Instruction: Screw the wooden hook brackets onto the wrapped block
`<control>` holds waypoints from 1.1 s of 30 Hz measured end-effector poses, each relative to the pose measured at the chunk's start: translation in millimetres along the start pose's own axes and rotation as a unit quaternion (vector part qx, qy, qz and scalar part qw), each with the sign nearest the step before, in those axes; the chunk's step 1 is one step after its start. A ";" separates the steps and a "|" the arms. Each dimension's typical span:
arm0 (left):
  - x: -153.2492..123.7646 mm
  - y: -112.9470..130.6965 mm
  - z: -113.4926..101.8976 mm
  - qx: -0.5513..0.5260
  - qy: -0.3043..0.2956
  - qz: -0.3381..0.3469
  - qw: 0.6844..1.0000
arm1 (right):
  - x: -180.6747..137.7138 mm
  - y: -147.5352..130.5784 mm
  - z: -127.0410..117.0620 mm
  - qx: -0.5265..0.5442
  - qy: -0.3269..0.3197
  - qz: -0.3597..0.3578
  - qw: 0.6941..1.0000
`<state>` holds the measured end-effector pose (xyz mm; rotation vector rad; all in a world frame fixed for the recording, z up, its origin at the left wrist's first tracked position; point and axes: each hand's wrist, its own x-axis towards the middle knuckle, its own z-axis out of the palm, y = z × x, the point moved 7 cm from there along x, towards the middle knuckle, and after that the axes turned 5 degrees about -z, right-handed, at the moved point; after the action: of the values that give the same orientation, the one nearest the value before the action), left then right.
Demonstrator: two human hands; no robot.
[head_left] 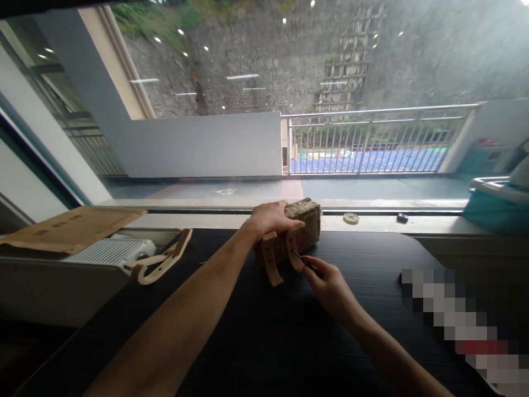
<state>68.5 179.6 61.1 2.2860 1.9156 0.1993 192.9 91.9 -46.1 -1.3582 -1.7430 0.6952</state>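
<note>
A cardboard box (308, 223) wrapped in clear tape stands at the far edge of a black table (248, 336). Two curved wooden pieces with dark holes lean against its near side, a left one (270, 262) and a right one (292, 245). My left hand (273, 218) is closed over their top, its thumb pressing the right piece. Pinched in my right hand (328, 281) is a thin dark pen-like tool (306, 263). Its tip meets the face of the right wooden piece, near a hole. Some left fingers are hidden behind the pieces.
At the left, another curved wooden assembly (163, 264) lies by a white ribbed unit (111, 249) and a flat brown cardboard sheet (78, 223). A tape roll (351, 218) and a small dark object (402, 218) sit on the windowsill. A teal bin (487, 207) stands right.
</note>
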 end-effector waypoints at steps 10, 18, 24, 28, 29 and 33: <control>-0.3 1.8 -0.8 0.009 -0.001 -0.005 1.000 | -7.1 -26.3 14.0 -0.415 -0.050 -0.113 0.901; -1.1 3.7 0.1 -0.005 -0.006 0.014 1.000 | 3.9 1.3 4.2 0.121 -0.046 0.065 0.989; -1.5 2.0 -0.5 -0.001 -0.005 -0.001 1.000 | 5.5 2.7 1.5 0.069 -0.022 0.046 0.996; -3.5 2.2 -1.5 0.003 -0.006 -0.005 1.000 | -1.1 -23.8 -5.3 -0.264 0.021 -0.092 0.960; -3.9 2.2 -2.1 0.006 -0.003 -0.006 1.000 | -2.8 -28.4 -3.2 -0.324 0.013 -0.109 0.940; -4.2 2.9 -2.5 0.013 -0.005 -0.009 1.000 | -4.8 -35.8 8.3 -0.446 -0.029 -0.145 0.883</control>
<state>70.1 175.1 64.1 2.2815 1.9434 0.1611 167.7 77.9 -22.7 -1.5802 -2.3795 -0.3107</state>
